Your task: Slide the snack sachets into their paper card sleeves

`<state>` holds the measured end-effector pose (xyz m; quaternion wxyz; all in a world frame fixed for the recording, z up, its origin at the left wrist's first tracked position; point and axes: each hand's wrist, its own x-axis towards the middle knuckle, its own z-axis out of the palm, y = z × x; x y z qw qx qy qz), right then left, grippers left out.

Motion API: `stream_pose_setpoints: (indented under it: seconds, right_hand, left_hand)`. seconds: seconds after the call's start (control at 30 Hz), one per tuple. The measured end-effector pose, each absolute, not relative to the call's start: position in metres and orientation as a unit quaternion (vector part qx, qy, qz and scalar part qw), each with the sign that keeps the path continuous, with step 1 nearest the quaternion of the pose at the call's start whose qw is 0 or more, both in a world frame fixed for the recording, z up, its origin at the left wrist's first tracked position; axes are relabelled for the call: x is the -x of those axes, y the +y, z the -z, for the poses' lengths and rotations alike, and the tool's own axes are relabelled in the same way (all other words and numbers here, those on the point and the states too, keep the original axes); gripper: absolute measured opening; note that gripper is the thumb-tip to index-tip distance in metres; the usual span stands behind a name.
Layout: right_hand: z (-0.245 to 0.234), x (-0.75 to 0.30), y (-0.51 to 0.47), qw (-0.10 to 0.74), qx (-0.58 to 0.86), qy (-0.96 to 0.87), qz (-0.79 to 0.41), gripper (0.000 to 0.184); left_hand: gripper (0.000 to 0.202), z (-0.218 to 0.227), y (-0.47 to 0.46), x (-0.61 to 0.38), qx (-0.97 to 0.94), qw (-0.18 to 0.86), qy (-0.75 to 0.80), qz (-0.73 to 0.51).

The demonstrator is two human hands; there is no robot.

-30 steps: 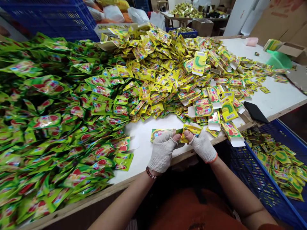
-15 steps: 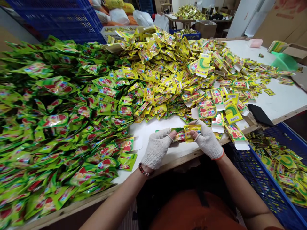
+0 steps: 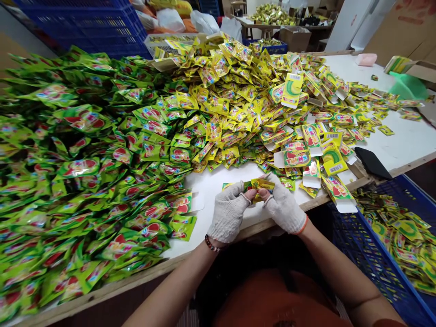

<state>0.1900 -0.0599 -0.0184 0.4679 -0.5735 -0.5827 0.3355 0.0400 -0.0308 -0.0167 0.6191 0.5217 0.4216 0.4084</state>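
Observation:
Both my hands wear white knitted gloves with bare fingertips, just above the near edge of the white table (image 3: 207, 181). Closed on a small green sachet (image 3: 247, 185) is my left hand (image 3: 226, 213); the fingers cover most of it. My right hand (image 3: 286, 209) pinches a small yellow sachet (image 3: 263, 183) that meets the green one, thumbs close together. To the left spreads a big heap of green sachets (image 3: 81, 168) with watermelon pictures. Beyond my hands lies a heap of yellow sachets (image 3: 231, 109).
Flat printed boxes (image 3: 296, 158) lie to the right, near a black phone-like slab (image 3: 372, 162) at the table edge. Below right stands a blue crate (image 3: 357, 245) holding yellow packs. Stacked blue crates (image 3: 88, 27) are behind the green heap.
My right hand has moved left toward the left one, bringing the yellow sachet against the green one. The sachets are now more covered by my fingers.

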Motion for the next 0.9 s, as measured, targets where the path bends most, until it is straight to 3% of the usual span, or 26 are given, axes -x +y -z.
stream_pose_setpoints:
  seconds: [0.13,0.27,0.33,0.43,0.6,0.73,0.9]
  right_hand:
    - [0.007,-0.202,-0.044,0.493,0.544,-0.559,-0.385,0.029]
    - [0.011,-0.216,-0.030,0.514,0.581,-0.505,-0.379,0.039]
    - [0.018,-0.218,-0.029,0.506,0.592,-0.481,-0.402,0.041]
    - [0.030,-0.216,-0.031,0.486,0.619,-0.484,-0.384,0.035]
    - [0.033,-0.214,-0.036,0.480,0.642,-0.534,-0.269,0.026]
    - [0.031,-0.216,-0.035,0.439,0.645,-0.571,-0.254,0.029]
    - [0.026,-0.218,-0.032,0.372,0.633,-0.624,-0.267,0.019]
  left_hand:
    - [0.033,0.005,-0.012,-0.030,-0.682,0.465,0.420,-0.377]
    - [0.066,0.008,0.013,-0.010,-0.874,0.192,0.388,-0.219]
    - [0.073,0.017,0.018,-0.004,-0.910,0.117,0.378,-0.122]
    - [0.062,0.030,0.015,-0.004,-0.903,0.082,0.413,-0.083]
    - [0.035,0.031,0.004,-0.009,-0.887,0.072,0.425,-0.164]
    - [0.037,0.029,0.001,-0.006,-0.887,0.088,0.404,-0.207]
    - [0.045,0.034,-0.003,-0.005,-0.903,0.065,0.373,-0.206]
